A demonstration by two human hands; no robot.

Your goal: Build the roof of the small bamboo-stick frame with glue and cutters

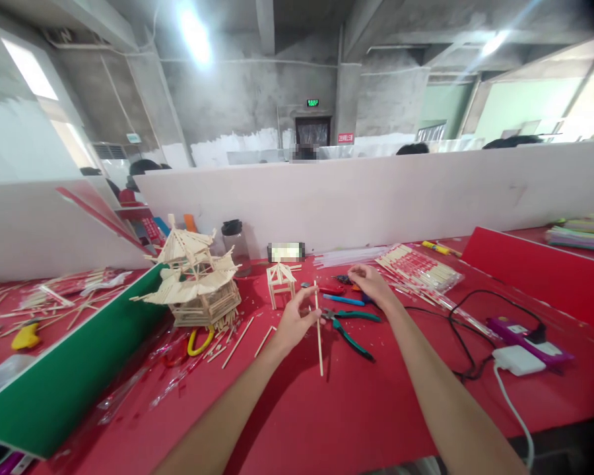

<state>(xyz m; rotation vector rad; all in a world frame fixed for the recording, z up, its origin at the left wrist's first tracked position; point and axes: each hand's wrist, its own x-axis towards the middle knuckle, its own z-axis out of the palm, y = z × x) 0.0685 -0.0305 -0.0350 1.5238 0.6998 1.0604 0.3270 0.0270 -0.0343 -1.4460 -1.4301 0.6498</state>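
Note:
My left hand [299, 320] pinches a thin wooden stick [320, 353] that stands nearly upright over the red table [297, 422]. To its right, my right hand [371, 284] is closed at the fingertips near a small dark item [343, 279]; what it holds, if anything, is too small to name. Green-handled pliers [349, 326] lie between my forearms, with a blue pen [344, 300] just above them. Behind my left hand stands a small stick frame [280, 284]. A larger pagoda model of sticks [193, 280] sits farther left.
A green divider [89, 356] runs along the left. At the back are a jar [235, 244], a pixelated device [286, 252] and packaged sticks [418, 267]. A purple power strip [529, 340] with a white charger [519, 359] and cables lies right. Loose sticks and yellow-handled scissors [200, 342] lie left.

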